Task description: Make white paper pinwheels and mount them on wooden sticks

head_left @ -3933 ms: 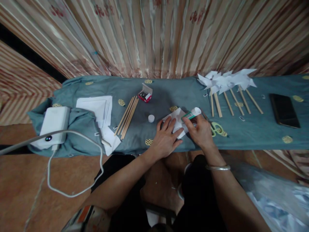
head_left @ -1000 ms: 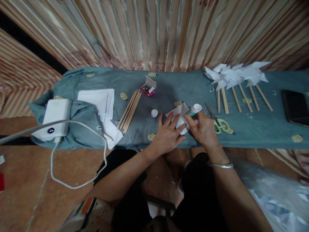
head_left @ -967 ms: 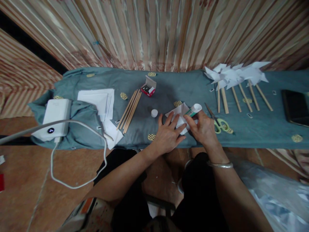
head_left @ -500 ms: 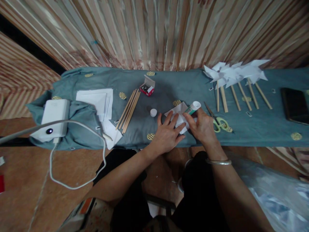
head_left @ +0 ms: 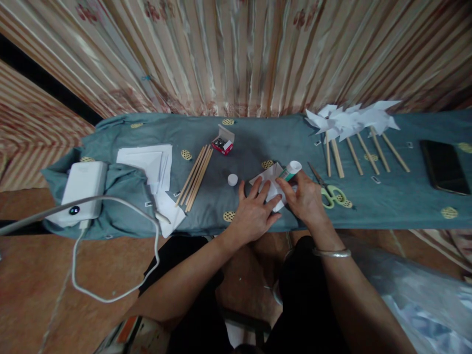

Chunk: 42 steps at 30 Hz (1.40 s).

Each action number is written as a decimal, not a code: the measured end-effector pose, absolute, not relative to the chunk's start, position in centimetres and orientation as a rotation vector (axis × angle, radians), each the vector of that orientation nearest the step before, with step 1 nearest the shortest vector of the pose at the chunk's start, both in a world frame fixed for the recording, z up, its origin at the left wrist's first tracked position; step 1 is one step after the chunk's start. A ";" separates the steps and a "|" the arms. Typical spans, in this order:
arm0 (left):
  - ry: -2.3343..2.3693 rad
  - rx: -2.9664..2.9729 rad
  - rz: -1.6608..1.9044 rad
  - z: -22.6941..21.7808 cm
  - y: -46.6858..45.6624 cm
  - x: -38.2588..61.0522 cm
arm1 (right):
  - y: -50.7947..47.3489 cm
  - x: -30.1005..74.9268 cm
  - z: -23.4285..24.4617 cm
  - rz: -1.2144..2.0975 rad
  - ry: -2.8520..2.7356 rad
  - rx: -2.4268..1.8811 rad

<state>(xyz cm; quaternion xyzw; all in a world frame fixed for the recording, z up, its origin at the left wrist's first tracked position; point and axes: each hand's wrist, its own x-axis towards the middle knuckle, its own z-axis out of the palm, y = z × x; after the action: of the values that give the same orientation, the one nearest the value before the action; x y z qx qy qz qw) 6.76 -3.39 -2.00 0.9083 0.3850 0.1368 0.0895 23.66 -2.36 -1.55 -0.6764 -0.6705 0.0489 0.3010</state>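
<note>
My left hand [head_left: 252, 211] lies with fingers spread on a white sheet of paper [head_left: 271, 176], pressing it to the cloth. In my right hand [head_left: 304, 196] is a green and white glue stick [head_left: 290, 170], tilted, its lower end at the paper and hidden by the fingers. The white glue cap [head_left: 232, 180] sits on the cloth just left of the paper. To the right of my right hand lie scissors [head_left: 330, 193] with light green handles. Further left are several wooden sticks [head_left: 195, 177] and an open red box [head_left: 223, 143] of small metal pins.
Several white paper pinwheels [head_left: 350, 120] on sticks lie at the back right, beside a black phone [head_left: 444, 166]. At the left are white paper sheets [head_left: 143, 155] and a white power bank [head_left: 83, 184] with a looping cable [head_left: 114, 297].
The whole view has shifted slightly, so the table appears lower. Both hands stay at the paper, and the glue stick is still in my right hand.
</note>
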 end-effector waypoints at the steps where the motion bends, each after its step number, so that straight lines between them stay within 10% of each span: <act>1: 1.144 2.699 0.407 -2.0 -3.4 6.7 | -2.3 23.6 -1.6 0.132 -1.777 -1.796; 42: 1.152 2.689 0.390 -1.9 -3.4 6.7 | -2.4 23.1 -1.3 0.117 -1.870 -1.712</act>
<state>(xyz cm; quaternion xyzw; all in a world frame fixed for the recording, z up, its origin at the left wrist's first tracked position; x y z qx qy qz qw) 6.67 -3.43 -1.91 0.9071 0.3884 0.1315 0.0950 23.08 -2.43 -1.32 -0.6442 -0.7035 0.0441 0.2971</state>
